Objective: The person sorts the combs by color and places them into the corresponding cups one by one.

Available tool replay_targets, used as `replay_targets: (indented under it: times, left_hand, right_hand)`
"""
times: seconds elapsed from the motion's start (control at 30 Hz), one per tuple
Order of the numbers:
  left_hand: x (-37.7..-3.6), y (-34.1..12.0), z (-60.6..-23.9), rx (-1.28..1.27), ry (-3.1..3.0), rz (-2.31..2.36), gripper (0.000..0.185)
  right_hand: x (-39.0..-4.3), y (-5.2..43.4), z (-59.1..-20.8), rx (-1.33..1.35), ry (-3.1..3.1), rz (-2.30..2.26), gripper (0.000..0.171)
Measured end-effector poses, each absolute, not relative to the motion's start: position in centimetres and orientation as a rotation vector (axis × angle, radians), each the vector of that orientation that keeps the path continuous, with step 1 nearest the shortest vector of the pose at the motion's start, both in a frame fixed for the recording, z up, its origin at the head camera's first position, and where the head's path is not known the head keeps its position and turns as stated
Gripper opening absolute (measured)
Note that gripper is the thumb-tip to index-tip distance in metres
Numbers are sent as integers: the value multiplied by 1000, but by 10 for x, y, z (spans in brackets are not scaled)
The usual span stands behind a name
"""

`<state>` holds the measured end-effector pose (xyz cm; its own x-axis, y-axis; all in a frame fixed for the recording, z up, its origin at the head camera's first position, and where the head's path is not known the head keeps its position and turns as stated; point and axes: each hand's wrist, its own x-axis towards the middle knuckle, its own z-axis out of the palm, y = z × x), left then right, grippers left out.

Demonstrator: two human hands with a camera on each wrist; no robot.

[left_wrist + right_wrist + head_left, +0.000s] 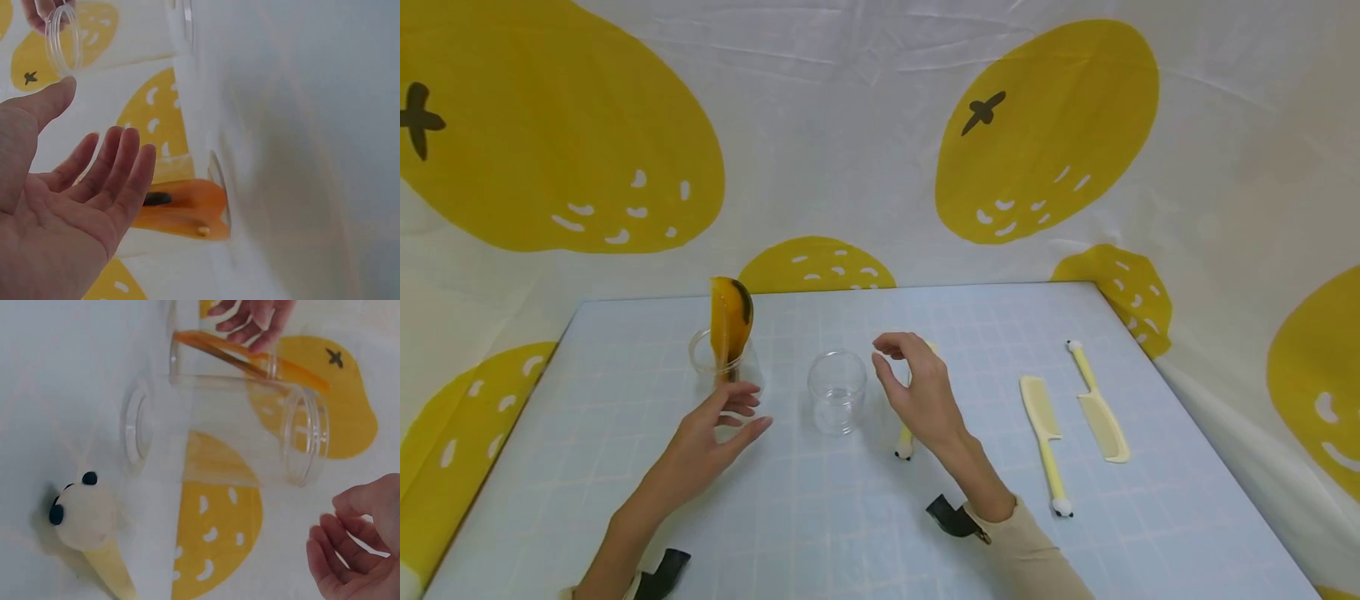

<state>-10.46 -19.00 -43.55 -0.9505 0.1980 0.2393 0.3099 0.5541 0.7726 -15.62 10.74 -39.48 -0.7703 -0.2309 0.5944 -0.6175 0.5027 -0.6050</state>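
Clear, round-mouthed jar point(702, 367), left: an orange, black-marked curved article point(730, 321) is contained, its top above the rim. Clear cylindrical jar point(837, 392), centre: stood upright. Left hand point(713, 442): beside the left jar, fingers loosely bent, thumb held apart. Right hand point(921, 392): fingers curved, thumb just apart; a pale-yellow, white-knobbed handle point(905, 437) is partly covered. Two pale-yellow combs point(1040, 408) are laid right.

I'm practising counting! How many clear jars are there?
2: the empty jar between the left hand and right hand, and the other jar, holding an orange object, beyond the left hand.
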Motion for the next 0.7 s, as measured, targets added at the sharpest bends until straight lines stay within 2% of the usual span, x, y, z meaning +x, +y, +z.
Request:
replay_targets:
  times: [0.23,0.7]
  left_hand:
    - [-114,-172,-436,-483,-2647,-1411,49]
    - [-131,-142,-433,-466,-2720,-1470,79]
  right_hand:
    - [-165,122,-409,642,-2372,1169,20]
    - [-180,139,-431,409,-2604,1088,30]
